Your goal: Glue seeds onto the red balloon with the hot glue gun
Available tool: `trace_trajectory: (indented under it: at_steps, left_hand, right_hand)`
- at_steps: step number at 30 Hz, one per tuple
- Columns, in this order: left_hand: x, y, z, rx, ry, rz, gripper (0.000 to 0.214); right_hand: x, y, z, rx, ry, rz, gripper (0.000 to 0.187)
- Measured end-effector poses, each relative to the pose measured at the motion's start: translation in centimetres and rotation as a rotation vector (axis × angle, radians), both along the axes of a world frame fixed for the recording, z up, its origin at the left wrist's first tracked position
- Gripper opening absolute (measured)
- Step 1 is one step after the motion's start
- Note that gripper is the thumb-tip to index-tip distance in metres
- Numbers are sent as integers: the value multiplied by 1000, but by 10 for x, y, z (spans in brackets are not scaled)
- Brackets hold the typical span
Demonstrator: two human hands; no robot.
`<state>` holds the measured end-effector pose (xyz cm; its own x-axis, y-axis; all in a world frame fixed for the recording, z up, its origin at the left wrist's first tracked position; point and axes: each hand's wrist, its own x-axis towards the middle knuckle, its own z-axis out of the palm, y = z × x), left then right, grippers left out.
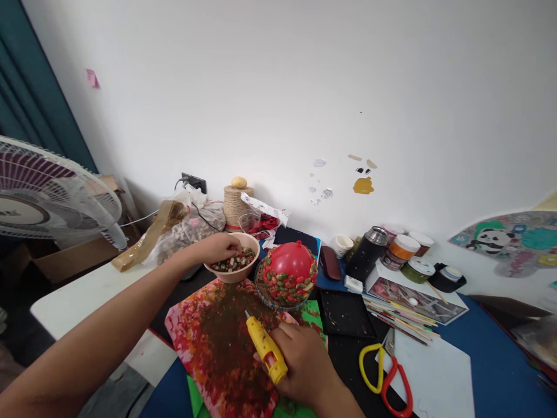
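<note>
My left hand (221, 248) reaches into a pale round bowl (231, 277), its fingers curled together among small shell-like pieces (237, 262) in green, red and tan. Whether it pinches one is hidden. My right hand (298, 360) is wrapped round a yellow hot glue gun (266, 348), with the nozzle pointing up and away from me over a paint-smeared sheet (217, 342). Between the hands and the wall, a red balloon (292, 261) sits in a shallow woven basket (261, 293). Its lower part is covered with similar red and green pieces.
Orange-and-yellow-handled scissors (387, 371) lie at the right, near several paintbrushes (400, 316) and a black tray (347, 313). Behind stand a black thermos (368, 253) and paint jars (398, 252). Twine (237, 209) and plastic bags (187, 229) are at the back left, a fan (52, 197) farther left.
</note>
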<state>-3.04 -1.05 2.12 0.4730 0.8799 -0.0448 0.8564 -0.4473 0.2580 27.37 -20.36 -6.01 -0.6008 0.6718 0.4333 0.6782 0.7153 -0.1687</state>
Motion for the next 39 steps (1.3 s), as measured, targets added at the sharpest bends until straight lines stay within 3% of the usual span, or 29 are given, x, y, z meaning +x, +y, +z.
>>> trace_trajectory:
  at_steps: [6,11,15,23,39]
  left_hand:
    - [-7,1,0,38,9,35,35]
    - [1,-2,0,55,19,5,30]
    - [8,-2,0,86,49,-8,31]
    - [13,9,-10,118,131,-15,31]
    - [24,14,-23,133,103,-73,24]
  right_hand:
    - [0,0,-4,6,-15,10,27]
    - [1,0,-2,-20,-22,2,20]
    - [0,-1,0,-11,-18,7,25]
    - [0,1,-1,-11,-21,13,26]
    - [-1,1,-5,-3,-39,28,30]
